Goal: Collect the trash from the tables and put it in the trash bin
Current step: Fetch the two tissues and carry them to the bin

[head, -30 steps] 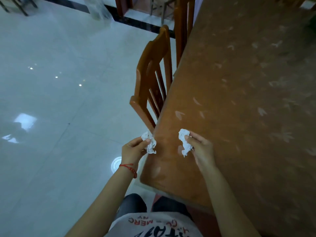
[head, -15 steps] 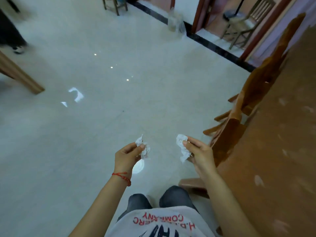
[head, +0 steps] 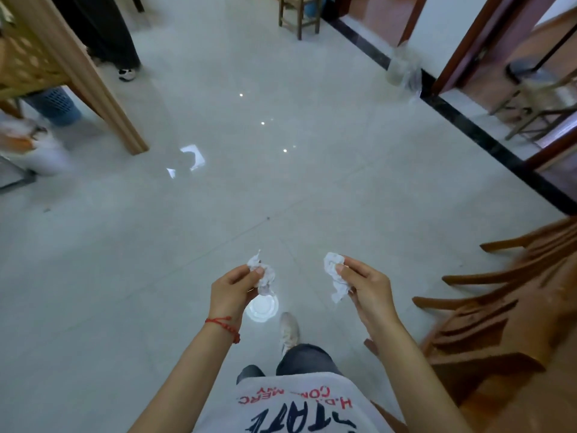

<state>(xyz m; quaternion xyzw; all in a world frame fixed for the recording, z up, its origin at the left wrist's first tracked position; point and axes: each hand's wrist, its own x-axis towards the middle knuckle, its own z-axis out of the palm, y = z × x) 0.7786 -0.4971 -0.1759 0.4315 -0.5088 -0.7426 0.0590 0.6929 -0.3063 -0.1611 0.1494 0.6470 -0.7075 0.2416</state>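
From the head camera, the left hand (head: 234, 284) pinches a crumpled white tissue (head: 263, 271) between thumb and fingers. The right hand (head: 365, 287) pinches another crumpled tissue (head: 335, 276) the same way, and a loose end of it hangs down. Both tissues are up in the air in front of the person, over the shiny floor (head: 312, 189).

The tissues look very light and soft. They squash easily and could tear or slip out if held loosely. A firm pinch on the thick, bunched-up middle seems best, not on the thin hanging end. Nothing here looks like it could break.

A blue bin with holes (head: 54, 104) stands far off on the left, partly hidden behind a slanted wooden leg (head: 103, 92). I think this is the trash bin, but I cannot be sure. A clear plastic bag thing (head: 402, 68) sits by the black floor strip near the door, and it is too blurry to tell what it is.

The floor between the person and the blue bin looks open. The wooden leg stands in front of it, so the person may have to go around. Another person's dark legs and shoe (head: 126, 73) are close to it too. A wooden chair (head: 499, 307) is just beside the person on the right. A small stool (head: 299, 14) stands far ahead.
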